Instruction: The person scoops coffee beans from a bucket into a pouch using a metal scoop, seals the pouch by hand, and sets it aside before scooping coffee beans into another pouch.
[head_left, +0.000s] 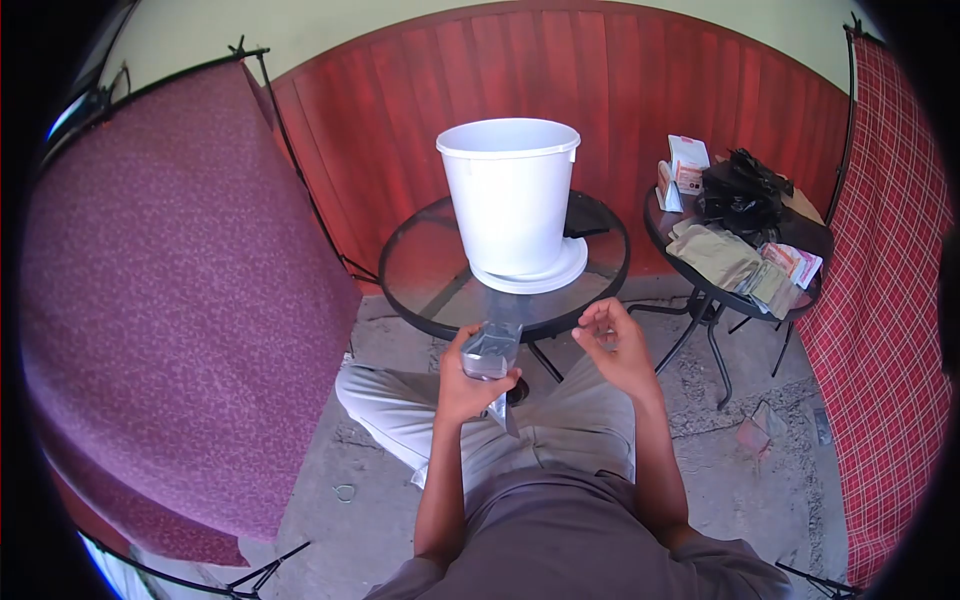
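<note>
A clear plastic packet (491, 352) with a shiny, see-through surface is gripped in my left hand (464, 385), above my lap and close to the near edge of the round table. Its lower end hangs down past my thumb; what it contains, if anything, is unclear. My right hand (620, 350) is raised to the right of it, fingers loosely curled and thumb apart, with nothing visible in it. Ahead, a tall white bucket (510, 200) stands upright on the dark glass table (425, 265). A white round lid (540, 280) lies under the bucket's base, sticking out to the right.
On a second round table (655, 222) at right are a black plastic bag (740, 195), white-and-orange boxes (688, 163), beige cloth-like pieces (712, 254) and a pink-white packet (795, 262). A purple curtain (190, 300) hangs left, a red checked cloth (890, 300) right.
</note>
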